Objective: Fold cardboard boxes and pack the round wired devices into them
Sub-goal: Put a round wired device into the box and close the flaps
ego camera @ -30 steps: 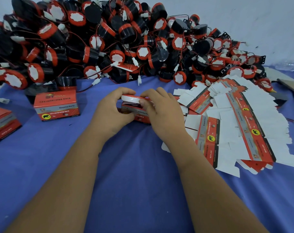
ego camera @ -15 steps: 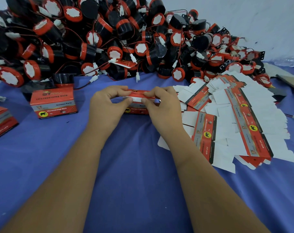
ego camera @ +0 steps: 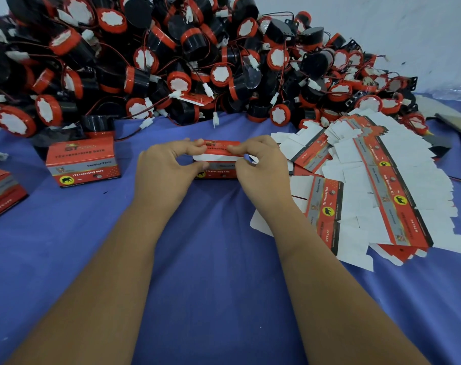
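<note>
A small red and grey cardboard box (ego camera: 218, 164) stands on the blue cloth at the centre, its lid flap partly down with a white edge showing. My left hand (ego camera: 166, 167) pinches the box's left end and lid between thumb and fingers. My right hand (ego camera: 261, 164) pinches the right end the same way. Whatever is inside the box is hidden. A big heap of round black and red wired devices (ego camera: 192, 61) lies just behind the box.
A closed box (ego camera: 83, 162) stands to the left, another (ego camera: 2, 193) at the left edge. Several flat unfolded box blanks (ego camera: 369, 185) spread out to the right of my right hand. A white wall rises behind the heap.
The lid flap has come down over the box top under both hands' fingers. The box and hands have stayed in about the same spot.
</note>
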Available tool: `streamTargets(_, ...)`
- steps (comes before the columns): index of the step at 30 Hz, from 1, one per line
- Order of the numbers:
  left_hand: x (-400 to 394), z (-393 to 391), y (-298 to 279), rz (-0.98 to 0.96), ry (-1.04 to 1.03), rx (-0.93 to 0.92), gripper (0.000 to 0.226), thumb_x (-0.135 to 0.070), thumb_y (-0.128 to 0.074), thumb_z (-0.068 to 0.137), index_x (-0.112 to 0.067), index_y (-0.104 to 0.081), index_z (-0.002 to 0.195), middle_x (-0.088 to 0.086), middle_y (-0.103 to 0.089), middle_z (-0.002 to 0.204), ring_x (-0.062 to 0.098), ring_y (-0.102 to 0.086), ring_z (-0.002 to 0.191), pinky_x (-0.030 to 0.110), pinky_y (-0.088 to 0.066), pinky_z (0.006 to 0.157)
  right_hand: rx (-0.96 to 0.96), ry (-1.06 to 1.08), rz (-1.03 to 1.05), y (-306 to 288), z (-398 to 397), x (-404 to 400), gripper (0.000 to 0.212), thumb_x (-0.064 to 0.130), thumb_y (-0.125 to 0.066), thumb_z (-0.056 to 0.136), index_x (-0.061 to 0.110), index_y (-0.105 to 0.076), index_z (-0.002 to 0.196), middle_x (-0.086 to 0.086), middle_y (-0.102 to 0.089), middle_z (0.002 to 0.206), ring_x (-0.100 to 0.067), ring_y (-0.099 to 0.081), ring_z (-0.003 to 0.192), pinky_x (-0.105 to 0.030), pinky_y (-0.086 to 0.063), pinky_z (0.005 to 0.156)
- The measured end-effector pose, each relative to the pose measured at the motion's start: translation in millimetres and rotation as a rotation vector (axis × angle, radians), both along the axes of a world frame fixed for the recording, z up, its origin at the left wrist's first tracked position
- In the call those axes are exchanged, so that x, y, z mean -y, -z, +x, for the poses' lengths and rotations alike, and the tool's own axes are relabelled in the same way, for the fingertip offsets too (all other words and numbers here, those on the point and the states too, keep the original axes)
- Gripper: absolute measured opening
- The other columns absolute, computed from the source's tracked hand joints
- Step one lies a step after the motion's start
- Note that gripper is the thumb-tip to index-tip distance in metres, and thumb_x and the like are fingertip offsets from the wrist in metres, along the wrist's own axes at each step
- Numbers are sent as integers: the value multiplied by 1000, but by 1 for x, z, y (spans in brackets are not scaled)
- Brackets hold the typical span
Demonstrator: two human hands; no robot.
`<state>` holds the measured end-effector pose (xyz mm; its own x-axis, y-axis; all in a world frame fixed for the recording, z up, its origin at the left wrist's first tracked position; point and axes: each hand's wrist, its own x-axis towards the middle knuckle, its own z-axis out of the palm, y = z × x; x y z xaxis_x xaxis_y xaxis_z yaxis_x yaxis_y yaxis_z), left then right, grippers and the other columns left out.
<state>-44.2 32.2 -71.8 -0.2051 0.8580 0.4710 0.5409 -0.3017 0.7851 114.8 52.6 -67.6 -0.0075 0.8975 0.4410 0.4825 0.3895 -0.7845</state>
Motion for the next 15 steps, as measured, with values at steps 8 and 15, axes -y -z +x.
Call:
streamTargets(8, -4, -2, 0, -61, 144, 242, 25, -2, -75, 84, -27, -72, 89, -9, -71, 107, -2, -65, 106, 14, -53, 85, -147, 44, -26, 4, -5, 0, 26, 4, -59, 84, 28, -68, 88, 0, -59, 106, -6, -58, 93, -13, -46, 80)
streamTargets(15, -6, -4, 1, -83, 142, 387, 22, -6, -76, 84, -27, -74, 92, -10, -75, 97, 9, -71, 97, 36, -59, 87, -108, 84, -35, 8, -5, -1, 20, 8, -61, 89, 18, -71, 102, -3, -66, 106, -17, -63, 97, -33, -54, 88)
